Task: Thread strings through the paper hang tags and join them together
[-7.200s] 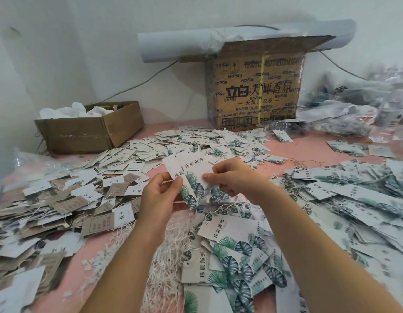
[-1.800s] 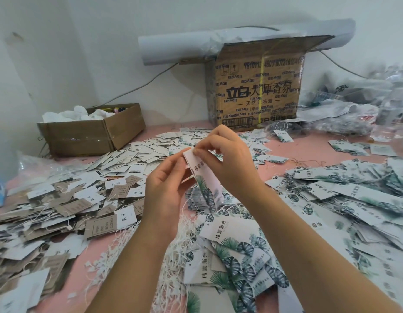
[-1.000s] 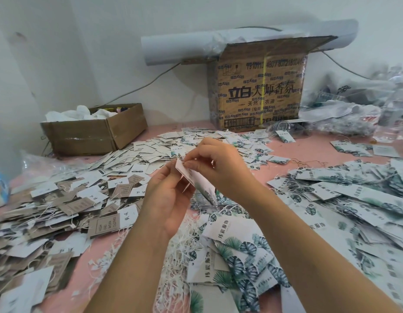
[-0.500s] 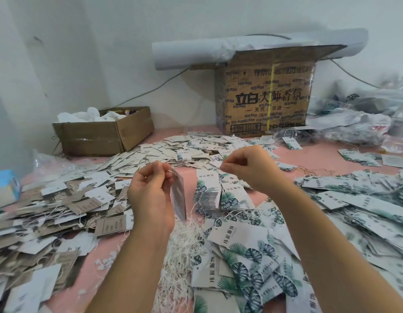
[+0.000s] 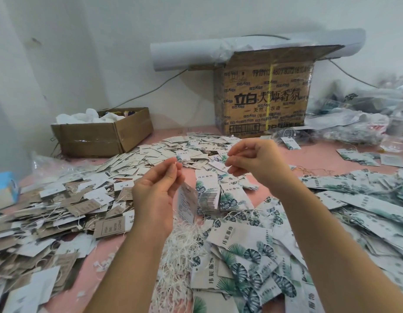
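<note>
Paper hang tag (image 5: 186, 203) is seen dangling edge-on above the table (image 5: 318, 158), hung from a thin string (image 5: 181, 177) that is pinched between the fingertips of the raised left hand (image 5: 156, 196). The right hand (image 5: 252, 161) is held level with it and apart, thumb and forefinger pressed together; what is caught between them is too fine to be told. Directly beneath, a heap of loose white strings (image 5: 180, 247) is spread, with a stack of leaf-printed tags (image 5: 208, 193) just behind it. More leaf-printed tags (image 5: 248, 256) are piled to the right, brown and white ones (image 5: 60, 213) to the left. Two cardboard boxes (image 5: 101, 137) (image 5: 264, 98) are set against the wall.
</note>
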`<action>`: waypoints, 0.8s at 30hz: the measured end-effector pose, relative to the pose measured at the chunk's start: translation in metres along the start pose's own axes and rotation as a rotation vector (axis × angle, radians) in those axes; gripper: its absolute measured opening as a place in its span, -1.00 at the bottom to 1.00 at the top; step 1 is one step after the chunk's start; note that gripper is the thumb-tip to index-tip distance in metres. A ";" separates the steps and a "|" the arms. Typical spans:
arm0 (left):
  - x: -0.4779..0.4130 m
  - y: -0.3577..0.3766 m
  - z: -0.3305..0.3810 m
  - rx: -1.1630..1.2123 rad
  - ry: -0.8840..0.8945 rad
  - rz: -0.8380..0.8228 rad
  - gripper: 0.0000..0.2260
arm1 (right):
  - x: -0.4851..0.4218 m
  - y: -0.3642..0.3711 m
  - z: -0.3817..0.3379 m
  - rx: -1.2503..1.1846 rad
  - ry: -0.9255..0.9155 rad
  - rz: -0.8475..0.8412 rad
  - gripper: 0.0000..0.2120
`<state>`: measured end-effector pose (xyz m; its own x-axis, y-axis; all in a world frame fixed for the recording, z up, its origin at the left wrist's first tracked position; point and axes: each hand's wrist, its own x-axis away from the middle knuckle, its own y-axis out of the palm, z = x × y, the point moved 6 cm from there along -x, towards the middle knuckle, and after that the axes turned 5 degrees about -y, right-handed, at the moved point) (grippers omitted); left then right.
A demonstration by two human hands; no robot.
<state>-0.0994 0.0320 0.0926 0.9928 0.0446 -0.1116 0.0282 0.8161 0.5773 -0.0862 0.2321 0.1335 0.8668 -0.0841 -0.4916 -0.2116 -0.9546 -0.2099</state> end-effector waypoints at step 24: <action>0.011 0.022 -0.007 -0.458 0.138 -0.207 -0.95 | 0.009 0.046 -0.033 0.247 -0.216 -0.177 -0.81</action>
<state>-0.0882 0.0544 0.0985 0.9462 -0.0944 -0.3096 0.1381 0.9828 0.1223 -0.0736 0.1786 0.1474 0.7902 0.1634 -0.5906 -0.1925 -0.8488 -0.4924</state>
